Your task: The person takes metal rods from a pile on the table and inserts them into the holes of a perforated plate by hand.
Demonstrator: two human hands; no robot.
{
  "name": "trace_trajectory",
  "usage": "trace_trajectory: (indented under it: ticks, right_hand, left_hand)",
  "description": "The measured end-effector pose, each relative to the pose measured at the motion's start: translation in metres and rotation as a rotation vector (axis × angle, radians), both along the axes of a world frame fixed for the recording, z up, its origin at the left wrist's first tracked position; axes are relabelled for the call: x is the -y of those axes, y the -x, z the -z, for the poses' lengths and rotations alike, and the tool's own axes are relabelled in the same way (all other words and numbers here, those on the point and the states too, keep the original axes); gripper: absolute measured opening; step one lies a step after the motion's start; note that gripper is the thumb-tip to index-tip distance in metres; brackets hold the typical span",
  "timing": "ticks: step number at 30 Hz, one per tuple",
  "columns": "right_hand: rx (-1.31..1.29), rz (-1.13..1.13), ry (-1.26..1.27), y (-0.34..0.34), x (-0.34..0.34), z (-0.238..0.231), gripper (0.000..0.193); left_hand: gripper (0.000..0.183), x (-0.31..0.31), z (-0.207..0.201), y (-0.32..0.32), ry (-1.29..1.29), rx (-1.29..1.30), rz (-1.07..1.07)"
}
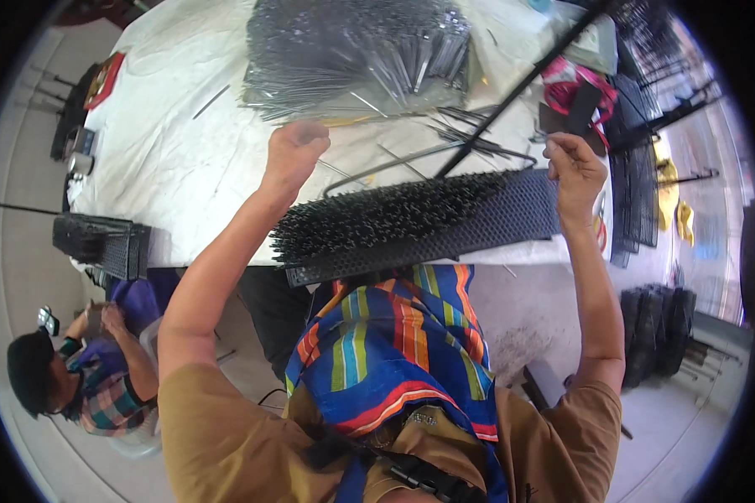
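A long black perforated panel (512,210) lies slanting along the near edge of the white-covered table. Black bristle-like tufts (386,214) stand over its left and middle part, while the right part shows bare holes. My left hand (296,155) is closed above the table, between the panel and a large heap of thin dark strips (352,50) on clear plastic. Over the panel's right end, my right hand (579,172) has its fingers curled together in a pinch. Anything in either hand is too small or hidden to make out.
Loose dark strips (470,138) and a bent metal rod lie beyond the panel. A slanting black pole (520,92) crosses the table's right side. Scissors (600,222) rest at the right edge. Dark mesh panels (633,201) stand at right. Another person (75,377) sits at lower left.
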State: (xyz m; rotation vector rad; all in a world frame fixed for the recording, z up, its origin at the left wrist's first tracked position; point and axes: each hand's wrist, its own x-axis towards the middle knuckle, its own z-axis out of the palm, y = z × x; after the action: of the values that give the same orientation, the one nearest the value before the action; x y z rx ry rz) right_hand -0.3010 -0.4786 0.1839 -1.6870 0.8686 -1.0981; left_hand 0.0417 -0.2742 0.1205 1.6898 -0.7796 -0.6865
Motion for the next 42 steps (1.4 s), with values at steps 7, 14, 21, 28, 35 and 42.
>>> trace_trajectory:
  ticks: [7, 14, 21, 28, 35, 42]
  right_hand:
    - [-0.242, -0.261, -0.075, -0.086, 0.066, 0.018, 0.012]
    - [-0.711, -0.498, 0.001, -0.159, 0.074, 0.024, 0.017]
    - [-0.656, 0.078, 0.543, -0.029, -0.027, 0.000, 0.011]
    - [-0.612, -0.140, 0.528, -0.043, -0.115, 0.010, 0.010]
    - [-0.546, -0.091, 0.137, -0.104, 0.022, 0.003, 0.014]
    - [-0.686, -0.192, -0.327, -0.179, 0.114, 0.113, 0.018]
  left_hand:
    - [0.020, -0.003, 0.061, -0.061, -0.173, 0.361, 0.017]
    - [0.030, -0.004, 0.106, -0.113, -0.255, 0.733, -0.044]
    - [0.037, -0.037, 0.124, -0.121, -0.255, 0.735, -0.001]
    - [0.037, -0.055, 0.125, -0.098, -0.175, 0.681, 0.005]
    - [0.023, -0.020, 0.071, -0.079, 0.125, 0.531, -0.029]
    - [0.034, 0.118, 0.085, -0.040, 0.086, 0.191, 0.106]
